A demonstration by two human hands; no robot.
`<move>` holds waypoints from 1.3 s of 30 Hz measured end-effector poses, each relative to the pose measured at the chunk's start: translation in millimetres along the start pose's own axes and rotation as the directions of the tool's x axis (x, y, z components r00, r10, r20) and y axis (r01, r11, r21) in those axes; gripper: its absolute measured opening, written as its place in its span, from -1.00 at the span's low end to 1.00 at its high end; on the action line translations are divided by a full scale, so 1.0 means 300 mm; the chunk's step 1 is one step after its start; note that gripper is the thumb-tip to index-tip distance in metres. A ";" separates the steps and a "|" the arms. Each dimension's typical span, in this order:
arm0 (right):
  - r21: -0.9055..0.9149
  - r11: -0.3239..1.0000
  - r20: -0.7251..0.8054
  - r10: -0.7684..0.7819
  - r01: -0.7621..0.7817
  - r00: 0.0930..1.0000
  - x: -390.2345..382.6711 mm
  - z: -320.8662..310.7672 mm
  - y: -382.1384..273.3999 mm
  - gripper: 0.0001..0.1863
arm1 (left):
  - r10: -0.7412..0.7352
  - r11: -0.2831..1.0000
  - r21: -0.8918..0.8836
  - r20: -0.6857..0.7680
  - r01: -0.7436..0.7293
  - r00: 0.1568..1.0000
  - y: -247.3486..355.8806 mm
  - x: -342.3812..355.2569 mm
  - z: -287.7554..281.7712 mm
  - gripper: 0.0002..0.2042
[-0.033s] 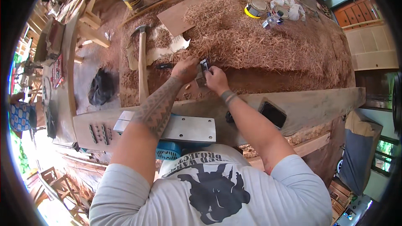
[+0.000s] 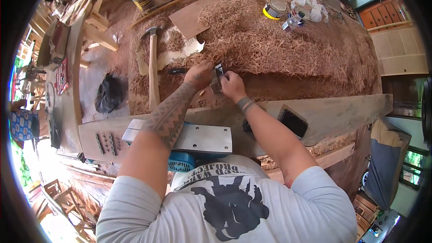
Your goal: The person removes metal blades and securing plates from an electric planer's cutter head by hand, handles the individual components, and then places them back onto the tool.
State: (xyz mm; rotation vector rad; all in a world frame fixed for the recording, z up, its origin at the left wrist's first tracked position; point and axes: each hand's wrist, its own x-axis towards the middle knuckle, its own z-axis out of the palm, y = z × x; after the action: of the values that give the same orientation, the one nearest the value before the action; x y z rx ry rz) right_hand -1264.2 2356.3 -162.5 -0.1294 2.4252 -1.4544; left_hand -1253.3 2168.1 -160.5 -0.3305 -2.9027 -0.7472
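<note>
Fingers [image 2: 227,76] of your right hand [image 2: 233,86] are pinched on a small dark tool [image 2: 219,70] with a bright end, out in front of you between both hands. Your left hand [image 2: 198,74] is right beside it, fingers bent inward, and I can't tell whether they grip anything! Close to your body, a blue power tool [image 2: 181,162] shows its flat silver plate [image 2: 202,138], partly behind your left forearm. Over on your right, a black phone [image 2: 293,123] lies on the worktop [image 2: 346,107]; on your left, short dark metal strips [image 2: 105,144] sit in a row. Farther out, here's a hammer [image 2: 153,69], pale handle toward you, then heaped wood shavings [image 2: 265,42], a thin brown board [image 2: 191,20], and, beyond, a clear bottle [image 2: 292,21] near a yellow-banded can [image 2: 274,9]
</note>
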 end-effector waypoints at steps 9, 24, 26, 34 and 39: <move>-0.150 0.977 -0.014 -0.155 0.151 0.988 -0.023 -0.005 -0.061 -0.70 | 0.034 0.999 0.031 0.021 -0.035 0.999 -0.069 -0.022 0.071 -0.89; -0.266 0.950 0.006 -0.168 0.164 0.986 0.012 -0.003 -0.072 -0.72 | -0.091 0.996 0.017 0.118 0.090 0.989 0.042 -0.007 -0.003 -0.86; -0.250 0.955 -0.001 -0.166 0.161 0.986 0.021 0.000 -0.072 -0.73 | -0.088 0.996 -0.018 0.115 0.090 0.989 0.042 -0.007 0.002 -0.87; -0.361 0.920 0.022 -0.158 0.155 0.987 0.049 0.001 -0.084 -0.75 | -0.063 0.998 -0.022 0.149 0.067 0.987 0.048 -0.011 -0.006 -0.88; -0.391 0.902 0.028 -0.185 0.181 0.982 0.051 0.003 -0.074 -0.74 | -0.056 0.997 -0.043 0.135 0.062 0.989 0.065 -0.003 -0.016 -0.86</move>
State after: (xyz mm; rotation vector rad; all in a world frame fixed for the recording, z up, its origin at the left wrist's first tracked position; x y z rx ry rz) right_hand -1280.2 2341.2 -146.8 -0.4516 2.7455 -1.0125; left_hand -1247.2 2182.3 -147.5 -0.3118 -3.0364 -0.8339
